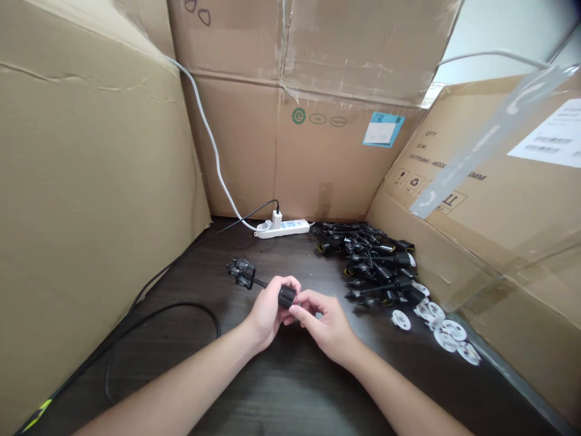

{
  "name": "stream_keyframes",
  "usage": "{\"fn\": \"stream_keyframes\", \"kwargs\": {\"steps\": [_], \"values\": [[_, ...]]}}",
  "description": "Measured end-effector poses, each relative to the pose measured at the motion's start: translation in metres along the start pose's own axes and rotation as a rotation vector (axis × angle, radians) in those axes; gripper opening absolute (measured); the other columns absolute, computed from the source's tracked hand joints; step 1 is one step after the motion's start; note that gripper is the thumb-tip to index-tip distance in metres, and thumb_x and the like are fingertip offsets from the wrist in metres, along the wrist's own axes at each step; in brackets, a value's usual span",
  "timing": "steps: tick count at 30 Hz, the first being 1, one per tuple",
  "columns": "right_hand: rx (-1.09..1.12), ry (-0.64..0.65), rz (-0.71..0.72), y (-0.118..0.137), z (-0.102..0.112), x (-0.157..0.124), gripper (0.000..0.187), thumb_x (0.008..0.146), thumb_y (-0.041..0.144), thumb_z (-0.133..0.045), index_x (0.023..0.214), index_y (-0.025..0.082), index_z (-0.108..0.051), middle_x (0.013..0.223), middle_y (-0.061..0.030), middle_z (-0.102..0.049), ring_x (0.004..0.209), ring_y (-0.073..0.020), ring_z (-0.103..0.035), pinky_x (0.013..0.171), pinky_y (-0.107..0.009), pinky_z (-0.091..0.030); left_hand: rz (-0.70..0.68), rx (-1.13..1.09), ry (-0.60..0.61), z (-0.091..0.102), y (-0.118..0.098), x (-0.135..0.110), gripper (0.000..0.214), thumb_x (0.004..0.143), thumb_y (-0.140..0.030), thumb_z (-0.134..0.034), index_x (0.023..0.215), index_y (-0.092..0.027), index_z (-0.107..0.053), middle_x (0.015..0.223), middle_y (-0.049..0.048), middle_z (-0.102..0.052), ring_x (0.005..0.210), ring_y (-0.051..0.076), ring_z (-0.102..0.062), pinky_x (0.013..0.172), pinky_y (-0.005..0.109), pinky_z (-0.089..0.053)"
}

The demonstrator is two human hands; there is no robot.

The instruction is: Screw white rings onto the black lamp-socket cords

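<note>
Holding the black cylindrical lamp socket (287, 296) between both hands, you have your left grip (267, 309) clamped around its body, fingers curled over the top. That wrap seems to steady the piece so your right grip (324, 324) can pinch its near end with thumb and fingertips, both hands closed on it and touching each other. Its short black lead (261, 282) runs out to the left of your hands to a spiky black connector (242, 272) resting on the dark wooden counter (290, 387), probably so the lead stays clear of your wrists. Just beyond your right hand, a heap of matching black socket leads (370, 260) sits within easy reach, and white plastic rings (447, 335) lie scattered past it toward the box wall. Farther back, a white power strip (282, 229) lies against a cardboard box (290, 157) with a white charger (276, 219) plugged in, while a long black cable (158, 309) loops along the left, away from your hands.
</note>
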State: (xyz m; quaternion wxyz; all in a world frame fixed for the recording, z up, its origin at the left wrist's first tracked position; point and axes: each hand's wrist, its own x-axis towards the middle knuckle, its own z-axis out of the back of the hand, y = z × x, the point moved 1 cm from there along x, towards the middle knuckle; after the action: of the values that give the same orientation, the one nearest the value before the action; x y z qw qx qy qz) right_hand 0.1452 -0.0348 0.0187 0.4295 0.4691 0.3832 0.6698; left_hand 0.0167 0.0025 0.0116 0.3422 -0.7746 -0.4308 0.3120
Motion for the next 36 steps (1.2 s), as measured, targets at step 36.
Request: {"fn": "stream_keyframes", "kwargs": {"steps": [36], "values": [[-0.097, -0.006, 0.034, -0.0035, 0.0011, -0.0014, 0.017, 0.093, 0.03, -0.056, 0.086, 0.018, -0.064, 0.064, -0.0006, -0.068, 0.056, -0.0137, -0.059, 0.058, -0.024, -0.046, 0.022, 0.075, 0.031, 0.0049, 0.004, 0.0037, 0.025, 0.083, -0.038, -0.048, 0.07, -0.018, -0.052, 0.051, -0.0043, -0.042, 0.041, 0.007, -0.025, 0.04, 0.019, -0.021]]}}
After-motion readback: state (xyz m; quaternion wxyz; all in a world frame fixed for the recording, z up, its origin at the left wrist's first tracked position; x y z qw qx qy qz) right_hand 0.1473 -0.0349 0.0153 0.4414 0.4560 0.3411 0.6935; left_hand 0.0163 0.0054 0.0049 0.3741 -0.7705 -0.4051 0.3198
